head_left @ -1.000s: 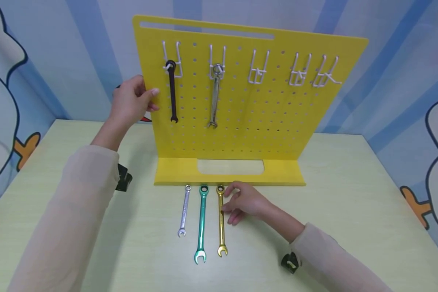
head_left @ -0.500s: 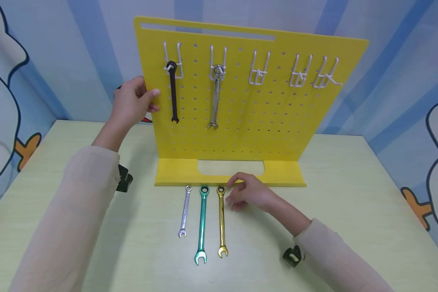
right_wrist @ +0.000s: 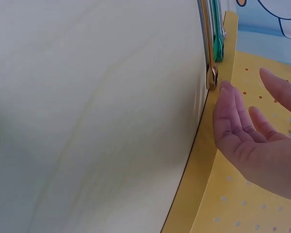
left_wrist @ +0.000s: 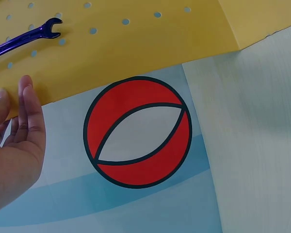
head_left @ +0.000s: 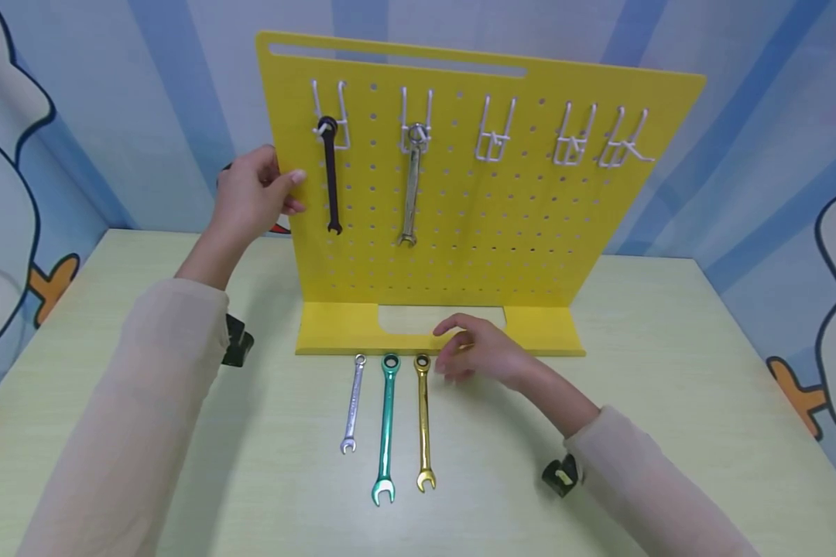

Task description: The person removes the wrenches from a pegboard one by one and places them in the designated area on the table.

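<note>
My left hand (head_left: 249,189) grips the left edge of a yellow pegboard (head_left: 501,224), its thumb on the front face. On the board's white hooks hang a dark wrench (head_left: 330,174) at the left and a silver wrench (head_left: 410,186) beside it. My right hand (head_left: 484,352) hovers by the board's base, fingers loosely bent and holding nothing. Just left of its fingertips lies a gold wrench (head_left: 424,422) on the table. A green wrench (head_left: 386,429) and a smaller silver wrench (head_left: 352,402) lie parallel to it, ring ends toward the board.
Three white hooks (head_left: 493,139) on the board's right half carry nothing. The board's base (head_left: 337,329) stands on a pale wooden table (head_left: 669,371). Behind is a blue striped backdrop (head_left: 181,93) with cartoon figures.
My right hand has moved away from the gold wrench's shaft, up toward the board's base and slightly right. The left hand and all the wrenches stay put.
</note>
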Available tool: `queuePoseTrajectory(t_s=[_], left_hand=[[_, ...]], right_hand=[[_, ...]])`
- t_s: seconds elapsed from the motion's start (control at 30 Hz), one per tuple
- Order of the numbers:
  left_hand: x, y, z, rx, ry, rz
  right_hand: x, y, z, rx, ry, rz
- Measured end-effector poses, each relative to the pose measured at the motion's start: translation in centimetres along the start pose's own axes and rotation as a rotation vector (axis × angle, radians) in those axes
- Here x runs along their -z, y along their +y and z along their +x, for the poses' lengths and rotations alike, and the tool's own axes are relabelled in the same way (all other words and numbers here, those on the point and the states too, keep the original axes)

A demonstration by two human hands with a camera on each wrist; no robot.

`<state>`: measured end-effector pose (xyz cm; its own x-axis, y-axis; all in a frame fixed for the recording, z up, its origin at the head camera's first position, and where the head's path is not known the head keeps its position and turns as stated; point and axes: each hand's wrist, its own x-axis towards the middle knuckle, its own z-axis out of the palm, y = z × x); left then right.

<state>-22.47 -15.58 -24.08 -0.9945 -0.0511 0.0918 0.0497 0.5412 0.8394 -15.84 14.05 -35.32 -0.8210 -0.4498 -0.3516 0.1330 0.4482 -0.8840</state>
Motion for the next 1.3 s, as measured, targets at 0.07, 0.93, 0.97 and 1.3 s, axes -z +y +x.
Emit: queuePoseTrajectory(t_s=[0.07, 0.93, 0.97, 1.3], left_hand=[[0.0, 0.0, 0.0, -0.001, 0.000, 0.004], [0.0, -0.1, -0.1, -0.012, 0.001, 0.005], [0.0, 0.0, -0.1, -0.012, 0.003, 0.004], [0.1, 0.0, -0.1, -0.016, 0.001, 0.009]], right_hand=[[0.2, -0.2, 0.1, 0.007, 0.006, 0.000], [2.4, -2.9, 1.4, 0.166, 0.010, 0.041], [2.4, -2.9, 1.5, 0.168, 0.010, 0.044], [2.5, -3.3, 2.1, 0.203, 0.014, 0.088]])
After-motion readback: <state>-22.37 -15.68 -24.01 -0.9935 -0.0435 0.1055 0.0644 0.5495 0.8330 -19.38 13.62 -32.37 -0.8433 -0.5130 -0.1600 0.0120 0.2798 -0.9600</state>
